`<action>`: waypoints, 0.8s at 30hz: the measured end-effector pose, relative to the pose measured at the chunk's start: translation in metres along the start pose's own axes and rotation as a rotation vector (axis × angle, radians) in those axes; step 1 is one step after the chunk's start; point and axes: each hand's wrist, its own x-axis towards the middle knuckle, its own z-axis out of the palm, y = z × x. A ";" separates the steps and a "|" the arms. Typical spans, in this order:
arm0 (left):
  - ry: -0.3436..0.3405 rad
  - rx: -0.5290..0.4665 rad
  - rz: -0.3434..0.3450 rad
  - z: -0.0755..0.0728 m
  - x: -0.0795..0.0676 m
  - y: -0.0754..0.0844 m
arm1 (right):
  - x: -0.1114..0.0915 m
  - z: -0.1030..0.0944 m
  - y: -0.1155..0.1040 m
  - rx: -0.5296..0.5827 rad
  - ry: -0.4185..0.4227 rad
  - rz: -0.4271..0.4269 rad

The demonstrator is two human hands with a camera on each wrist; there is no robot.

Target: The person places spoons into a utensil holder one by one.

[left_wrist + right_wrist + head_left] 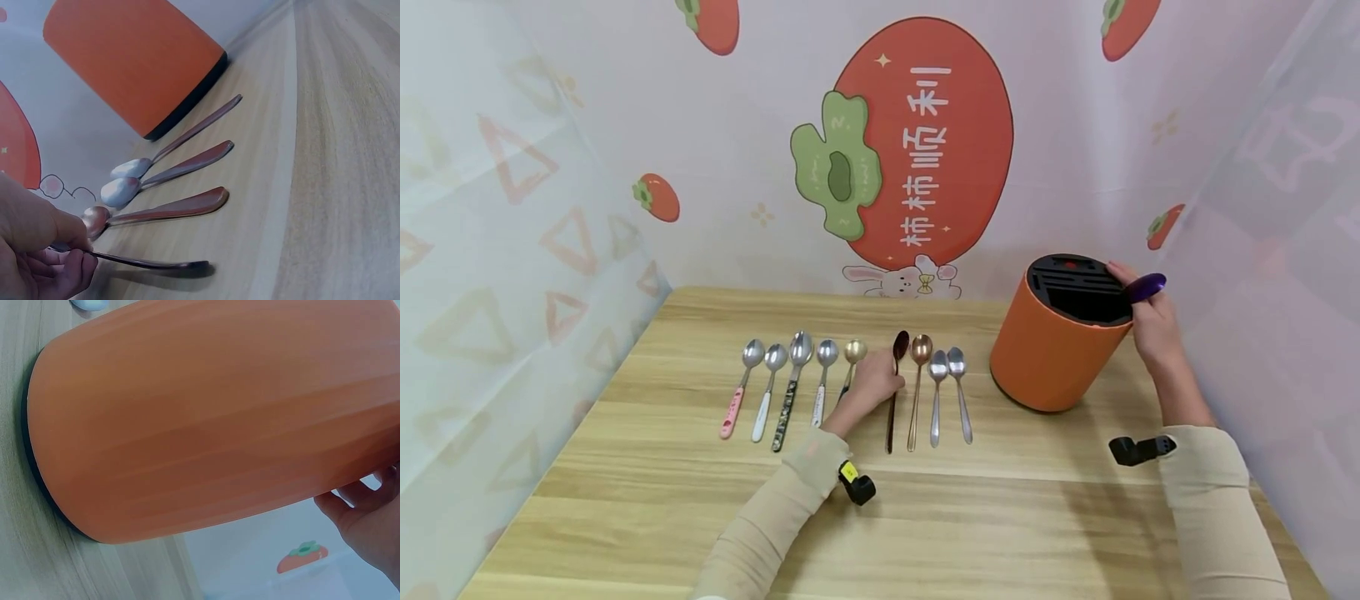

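My left hand pinches a dark brown spoon by its handle between thumb and fingers. In the left wrist view its handle slants just over the wooden table. At the right, a round orange knife holder with a black slotted top stands on the table. My right hand grips the holder's right side near the rim, with its fingers bent against the wall in the right wrist view. A shiny purple spoon bowl juts past the rim above this hand; its handle is hidden.
Left of my left hand lie several spoons, among them a pink-handled spoon and a gold-bowled spoon. To its right are a copper spoon and two small silver spoons. A printed cloth backdrop surrounds the wooden table.
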 end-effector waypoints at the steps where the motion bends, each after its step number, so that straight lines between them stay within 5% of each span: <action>1: -0.003 -0.004 -0.003 -0.001 0.000 0.000 | 0.000 0.000 0.000 0.000 0.002 -0.002; 7: -0.009 -0.092 -0.023 -0.012 -0.005 0.005 | 0.000 0.000 0.000 -0.007 -0.002 -0.011; 24: 0.069 -0.176 0.102 -0.033 -0.014 0.031 | 0.000 -0.001 0.000 -0.017 -0.016 -0.011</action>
